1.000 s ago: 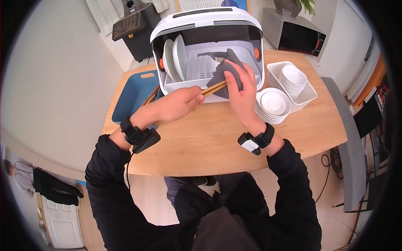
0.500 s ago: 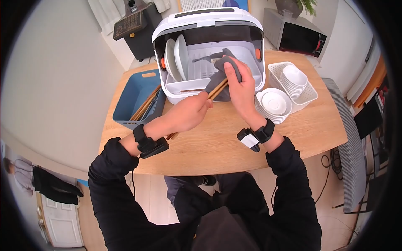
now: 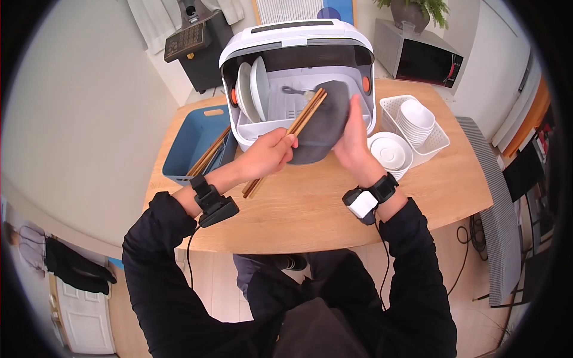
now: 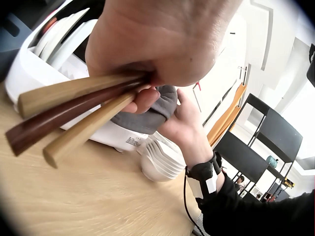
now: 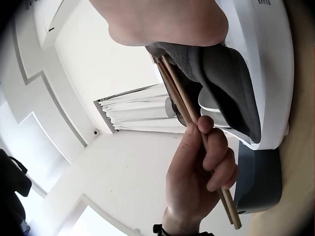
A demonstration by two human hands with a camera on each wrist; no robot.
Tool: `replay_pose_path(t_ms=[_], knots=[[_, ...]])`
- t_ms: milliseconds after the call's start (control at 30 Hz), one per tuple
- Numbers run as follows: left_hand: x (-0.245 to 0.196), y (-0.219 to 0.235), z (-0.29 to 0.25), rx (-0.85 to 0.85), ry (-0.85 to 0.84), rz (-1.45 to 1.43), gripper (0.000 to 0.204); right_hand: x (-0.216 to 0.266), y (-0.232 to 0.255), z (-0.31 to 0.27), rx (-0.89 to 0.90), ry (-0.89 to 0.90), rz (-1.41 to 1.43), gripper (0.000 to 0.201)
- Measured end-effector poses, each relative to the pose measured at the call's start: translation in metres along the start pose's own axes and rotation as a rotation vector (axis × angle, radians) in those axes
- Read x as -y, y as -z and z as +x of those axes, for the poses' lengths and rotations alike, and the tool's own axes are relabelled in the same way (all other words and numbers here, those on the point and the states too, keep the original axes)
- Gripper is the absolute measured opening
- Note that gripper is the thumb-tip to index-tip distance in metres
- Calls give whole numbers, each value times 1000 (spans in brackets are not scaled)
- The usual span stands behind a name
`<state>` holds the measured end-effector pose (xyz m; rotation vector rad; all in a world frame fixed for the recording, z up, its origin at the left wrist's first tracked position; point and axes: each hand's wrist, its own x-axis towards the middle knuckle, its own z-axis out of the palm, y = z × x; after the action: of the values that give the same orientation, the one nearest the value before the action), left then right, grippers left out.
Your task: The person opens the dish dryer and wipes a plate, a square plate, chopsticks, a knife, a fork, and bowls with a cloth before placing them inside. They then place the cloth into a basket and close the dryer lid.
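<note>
In the head view the left hand (image 3: 267, 156) grips a bundle of wooden chopsticks (image 3: 307, 113), tilted up to the right across a grey cloth (image 3: 328, 132). The cloth lies spread over the right hand (image 3: 354, 143), whose thumb stands straight; its fingers are hidden behind the fabric. The left wrist view shows light and dark chopstick ends (image 4: 74, 104) sticking out of the left hand (image 4: 157, 39). In the right wrist view the cloth (image 5: 221, 83) hangs below the right hand (image 5: 167, 22), close to the chopsticks' far tips, and the left hand (image 5: 194, 172) pinches the sticks.
Behind the hands stands a white dish box (image 3: 246, 132) with upright plates (image 3: 259, 89). On the left, a blue bin (image 3: 194, 134) holds more chopsticks. On the right are a white basket (image 3: 434, 138) with stacked bowls (image 3: 416, 116) and a stack of small dishes (image 3: 391, 152).
The right hand has opened from its grip round the cloth and chopsticks, and the cloth is spread wider. The chopsticks' upper ends are uncovered and point higher, still in the left hand.
</note>
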<state>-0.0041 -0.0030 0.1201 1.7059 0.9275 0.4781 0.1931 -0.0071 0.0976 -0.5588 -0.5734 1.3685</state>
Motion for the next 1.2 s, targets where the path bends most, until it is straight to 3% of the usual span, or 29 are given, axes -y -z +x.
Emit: replay_pose_path(t_ms=[133,333,400,600,800,1000,1100,1200], knots=[[2,-8,11,35,10,-198,25,-11,1,-2,186,-138,6,51],[11,-25,16,95,-44,-266,27,-1,-2,-7,264,-68,-239,32],[14,-30,16,125,-110,-231,29,2,-5,-10,240,-34,-277,29],[-2,-33,6,-58,21,-207,35,8,-8,4,85,132,-233,26],[21,-20,3,106,0,-59,32,17,-12,16,-70,214,-95,22],[21,-37,6,-87,71,-193,26,-11,-13,10,-146,94,-61,27],[14,-39,17,-243,26,-104,26,-35,-26,-6,-113,74,-58,28],[12,-31,14,-235,-9,-77,27,-29,-26,1,-39,102,-87,27]])
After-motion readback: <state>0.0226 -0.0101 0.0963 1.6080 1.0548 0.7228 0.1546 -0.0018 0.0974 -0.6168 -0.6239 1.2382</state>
